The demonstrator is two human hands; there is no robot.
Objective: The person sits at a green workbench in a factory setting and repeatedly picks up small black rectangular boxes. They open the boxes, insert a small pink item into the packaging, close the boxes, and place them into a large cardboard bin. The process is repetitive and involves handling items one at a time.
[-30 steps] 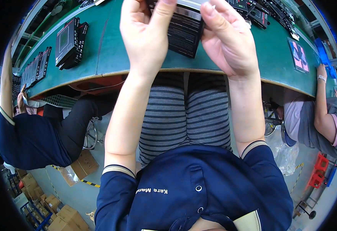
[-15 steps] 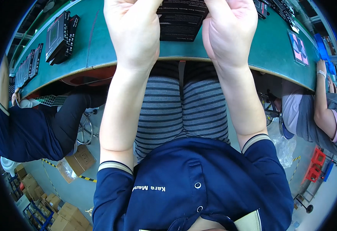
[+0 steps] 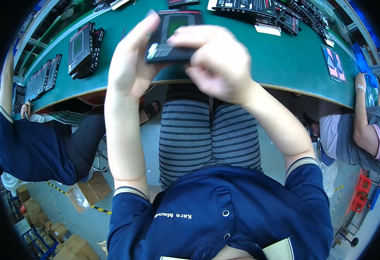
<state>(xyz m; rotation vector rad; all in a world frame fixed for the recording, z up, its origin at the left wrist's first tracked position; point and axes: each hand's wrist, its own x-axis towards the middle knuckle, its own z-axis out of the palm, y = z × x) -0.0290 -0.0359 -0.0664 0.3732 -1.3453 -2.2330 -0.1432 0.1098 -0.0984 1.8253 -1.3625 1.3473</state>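
Observation:
A flat black cardboard box [image 3: 183,53] with a picture of a device on its face is tilted over the near edge of the table. My left hand [image 3: 131,65] grips its left side, the thumb up along the edge and the other fingers hidden behind it. Over the lower right of the box's face is my right hand [image 3: 224,60], bent at the fingers and smeared by motion. Whether it touches the box or pinches anything cannot be made out.
Similar black boxes stand stacked [image 3: 80,50] on the left and lie in a heap [image 3: 276,15] at the far right of the green table [image 3: 294,65]. A pink and blue card [image 3: 333,63] lies at the right. Co-workers sit on both sides.
Both hands held the box up at the far edge of view. It has come nearer and now shows its pictured face. My right hand has left its right side and lies across the front.

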